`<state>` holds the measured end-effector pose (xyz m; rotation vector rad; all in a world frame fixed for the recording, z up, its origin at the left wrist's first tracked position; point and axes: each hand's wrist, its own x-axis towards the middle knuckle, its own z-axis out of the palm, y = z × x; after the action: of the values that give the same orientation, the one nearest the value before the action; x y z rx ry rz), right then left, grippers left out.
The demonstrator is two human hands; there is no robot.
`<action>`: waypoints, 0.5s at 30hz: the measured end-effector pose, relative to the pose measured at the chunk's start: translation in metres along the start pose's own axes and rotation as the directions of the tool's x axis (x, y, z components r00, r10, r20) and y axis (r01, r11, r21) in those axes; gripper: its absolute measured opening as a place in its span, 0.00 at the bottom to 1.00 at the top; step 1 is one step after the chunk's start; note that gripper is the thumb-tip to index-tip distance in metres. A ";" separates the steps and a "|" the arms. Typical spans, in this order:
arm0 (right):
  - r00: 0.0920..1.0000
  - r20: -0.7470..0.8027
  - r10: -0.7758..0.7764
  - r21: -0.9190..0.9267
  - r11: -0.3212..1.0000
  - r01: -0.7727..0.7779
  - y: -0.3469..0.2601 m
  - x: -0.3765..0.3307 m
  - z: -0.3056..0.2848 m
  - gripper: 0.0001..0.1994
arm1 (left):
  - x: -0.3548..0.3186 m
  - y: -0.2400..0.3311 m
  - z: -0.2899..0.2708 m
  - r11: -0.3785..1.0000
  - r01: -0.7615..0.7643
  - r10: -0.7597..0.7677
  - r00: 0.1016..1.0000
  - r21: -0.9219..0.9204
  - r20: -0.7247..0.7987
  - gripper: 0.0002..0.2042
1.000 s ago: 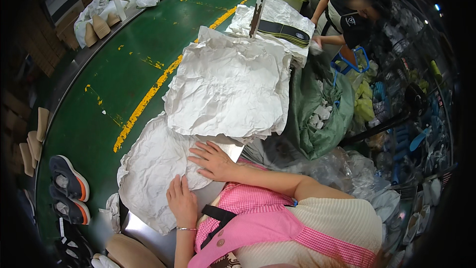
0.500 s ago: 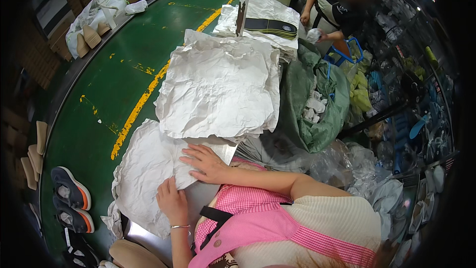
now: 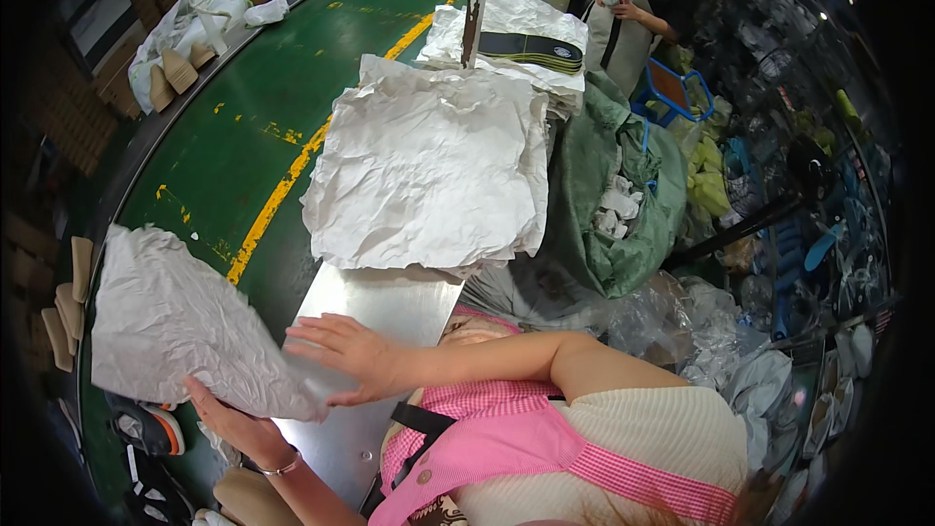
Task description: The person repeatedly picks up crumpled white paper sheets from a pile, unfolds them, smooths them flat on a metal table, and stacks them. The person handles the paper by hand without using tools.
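Observation:
A crumpled white paper sheet (image 3: 175, 321) is lifted at the left, curved and tilted beyond the edge of a shiny metal work surface (image 3: 390, 302). My left hand (image 3: 239, 429) grips its near edge, thumb on top and the other fingers hidden beneath. Over the metal, my right hand (image 3: 355, 358) stretches its fingers flat toward the sheet's right end, with nothing grasped; whether it touches the paper I cannot tell. Just beyond lies a thick stack of crumpled white paper (image 3: 429, 170).
Dark insoles (image 3: 531, 51) rest on another paper pile behind a metal post (image 3: 477, 0). To the right stand a green sack (image 3: 575, 224) holding paper wads and a blue-framed stool (image 3: 672, 88). A co-worker (image 3: 638, 0) stands behind. Shoes (image 3: 146, 429) sit at the lower left.
The sheet has come up off the metal surface and swung left with my left hand. My right hand has shifted left and nearer. The co-worker now has both hands together at a small wad.

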<state>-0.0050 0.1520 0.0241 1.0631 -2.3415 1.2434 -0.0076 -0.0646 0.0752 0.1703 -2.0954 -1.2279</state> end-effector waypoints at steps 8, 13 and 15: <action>0.997 -0.022 0.071 0.041 0.997 -0.070 -0.021 0.017 0.026 0.56 | 0.004 0.070 0.004 0.257 0.429 -0.596 0.776 -0.866 0.207 0.30; 0.992 -0.057 0.113 0.007 0.994 -0.113 -0.030 0.012 0.032 0.55 | 0.002 0.078 0.003 0.181 0.379 -0.615 0.764 -0.907 0.196 0.29; 0.988 -0.064 0.143 -0.031 0.989 -0.146 -0.023 0.013 0.032 0.50 | 0.001 0.069 0.004 0.184 0.342 -0.577 0.796 -0.922 0.180 0.29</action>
<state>0.0052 0.1114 0.0263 0.8447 -2.4209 1.2603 0.0047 -0.0251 0.1303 0.4045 -0.8006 -2.4954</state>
